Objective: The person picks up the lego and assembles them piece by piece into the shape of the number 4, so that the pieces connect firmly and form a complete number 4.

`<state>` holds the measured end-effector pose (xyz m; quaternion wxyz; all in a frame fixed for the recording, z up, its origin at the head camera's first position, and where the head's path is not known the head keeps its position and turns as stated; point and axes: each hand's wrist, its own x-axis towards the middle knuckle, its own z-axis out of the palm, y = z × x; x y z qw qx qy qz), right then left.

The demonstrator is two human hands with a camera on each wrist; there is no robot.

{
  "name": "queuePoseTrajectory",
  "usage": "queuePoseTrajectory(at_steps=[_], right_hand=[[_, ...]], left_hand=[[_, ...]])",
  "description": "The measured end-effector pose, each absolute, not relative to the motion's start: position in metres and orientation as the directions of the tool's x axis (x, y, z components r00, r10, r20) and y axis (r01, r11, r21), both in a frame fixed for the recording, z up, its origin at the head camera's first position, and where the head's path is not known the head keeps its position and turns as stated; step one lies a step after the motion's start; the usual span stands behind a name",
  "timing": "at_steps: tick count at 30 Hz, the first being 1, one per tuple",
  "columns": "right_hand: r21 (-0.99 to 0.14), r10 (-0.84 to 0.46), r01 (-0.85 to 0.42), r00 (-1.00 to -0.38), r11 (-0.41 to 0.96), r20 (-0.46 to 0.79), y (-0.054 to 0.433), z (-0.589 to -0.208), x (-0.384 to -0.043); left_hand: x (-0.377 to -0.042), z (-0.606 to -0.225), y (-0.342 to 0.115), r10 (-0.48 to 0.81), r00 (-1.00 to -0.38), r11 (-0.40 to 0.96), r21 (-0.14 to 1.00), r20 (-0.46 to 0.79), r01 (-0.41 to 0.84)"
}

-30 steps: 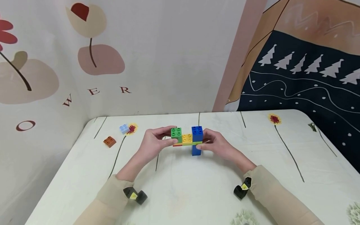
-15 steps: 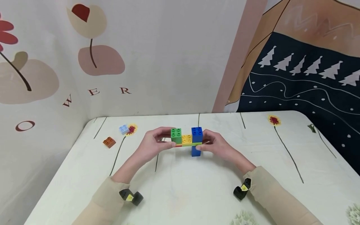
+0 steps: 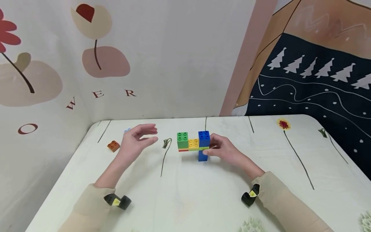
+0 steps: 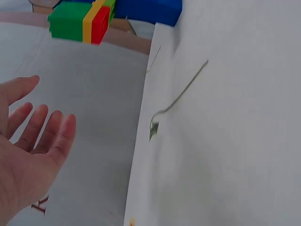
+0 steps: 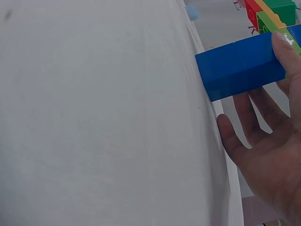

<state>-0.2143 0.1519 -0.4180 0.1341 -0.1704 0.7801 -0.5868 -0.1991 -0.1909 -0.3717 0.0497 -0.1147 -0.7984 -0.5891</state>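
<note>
My right hand (image 3: pixel 226 150) pinches a joined structure of toy building bricks by its right end, thumb in front near the lime plate. That end has a blue brick (image 3: pixel 204 138) on top and a column of blue bricks (image 5: pixel 242 66) below. A yellow brick (image 3: pixel 193 144) sits in the middle, and a green brick (image 3: pixel 182 140) stands at the left end above a thin red piece (image 4: pixel 99 26). My left hand (image 3: pixel 134 141) is apart from the structure, fingers relaxed and holding nothing. It hovers near an orange-brown brick (image 3: pixel 113 146) and partly covers a light blue brick (image 3: pixel 127 130).
A white cloth with printed flowers (image 3: pixel 283 124) covers the table (image 3: pixel 185 199). Behind it hangs a pale printed curtain (image 3: pixel 174 64), with a dark tree-patterned cloth (image 3: pixel 313 87) at the right. Each wrist wears a black camera (image 3: pixel 248 199).
My left hand has let go of the green brick's end and moved left toward the loose bricks. The right hand keeps its hold, and the structure stays nearly in place.
</note>
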Motion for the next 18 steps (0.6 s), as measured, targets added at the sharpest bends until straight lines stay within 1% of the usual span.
queuePoseTrajectory(at_steps=[4,9,11,13,18], right_hand=[[-0.961,-0.423,-0.110,-0.906,0.254,-0.009,0.152,-0.418,-0.214],[-0.959,-0.423,-0.111,-0.906,0.260,-0.010,0.152,-0.419,-0.214],[-0.958,-0.423,-0.113,-0.906,0.264,-0.010,0.152,-0.419,-0.215],[-0.957,-0.422,-0.116,-0.907,0.266,-0.008,0.152,-0.419,-0.215],[-0.957,-0.426,-0.123,-0.905,0.262,-0.001,0.153,-0.419,-0.215]], left_hand=[[-0.200,-0.371,-0.211,0.063,-0.969,0.299,0.922,0.237,0.245],[-0.200,-0.371,-0.234,-0.024,-0.971,0.184,0.956,0.237,0.229],[-0.199,-0.371,-0.243,-0.059,-0.975,0.178,0.963,0.216,0.203],[-0.200,-0.372,-0.254,-0.091,-0.976,0.216,0.960,0.200,0.177],[-0.201,-0.376,-0.282,-0.188,-0.970,0.411,0.910,0.152,0.063]])
